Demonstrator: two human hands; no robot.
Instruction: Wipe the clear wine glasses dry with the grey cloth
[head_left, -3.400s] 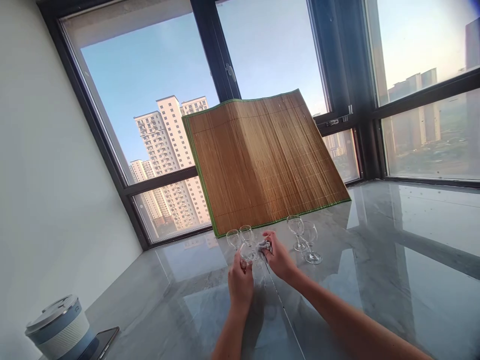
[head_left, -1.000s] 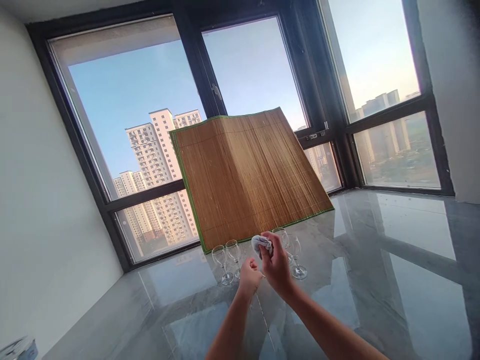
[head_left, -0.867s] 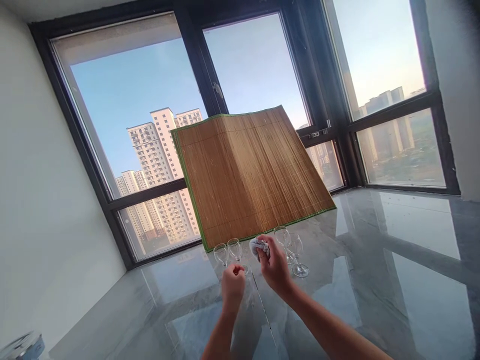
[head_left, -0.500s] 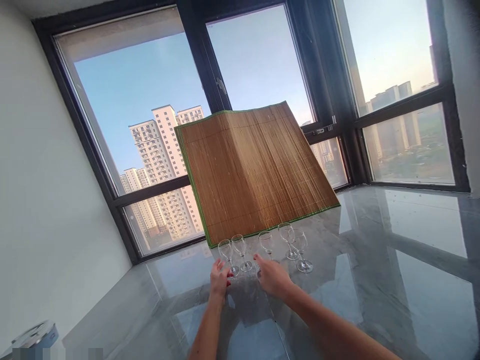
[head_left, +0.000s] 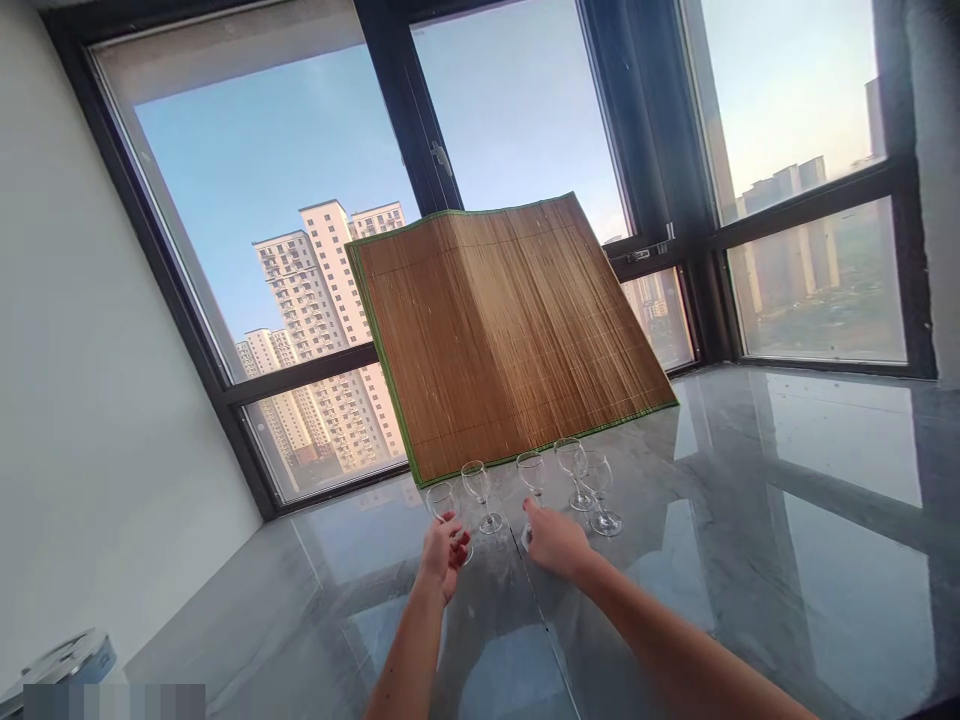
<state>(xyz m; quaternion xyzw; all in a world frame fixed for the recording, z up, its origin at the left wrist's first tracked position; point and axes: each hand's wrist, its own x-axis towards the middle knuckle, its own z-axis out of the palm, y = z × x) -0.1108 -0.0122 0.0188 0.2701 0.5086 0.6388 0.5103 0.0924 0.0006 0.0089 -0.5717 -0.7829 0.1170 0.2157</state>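
Several clear wine glasses stand in a loose row on the glossy grey surface. My left hand (head_left: pixel 444 552) is closed round the stem of the leftmost wine glass (head_left: pixel 439 497), whose foot shows partly beside my fingers. To its right stands another wine glass (head_left: pixel 475 482), untouched. My right hand (head_left: pixel 556 540) is closed at the stem of the middle wine glass (head_left: pixel 530 470), and its fingers hide most of that stem. Beyond my right hand, a wine glass (head_left: pixel 570 458) and the rightmost wine glass (head_left: pixel 598 474) stand close together, their bowls overlapping in view.
Behind the glasses a brown bamboo mat (head_left: pixel 510 330) with green edging leans against the dark window frame (head_left: pixel 300 375). A white wall (head_left: pixel 135 400) rises at the left. A round container (head_left: pixel 71 660) is partly visible at the lower left.
The leftmost glass has moved with my left hand, left and towards me, widening its gap from its neighbour. My right hand has shifted slightly right, onto the middle glass's stem.
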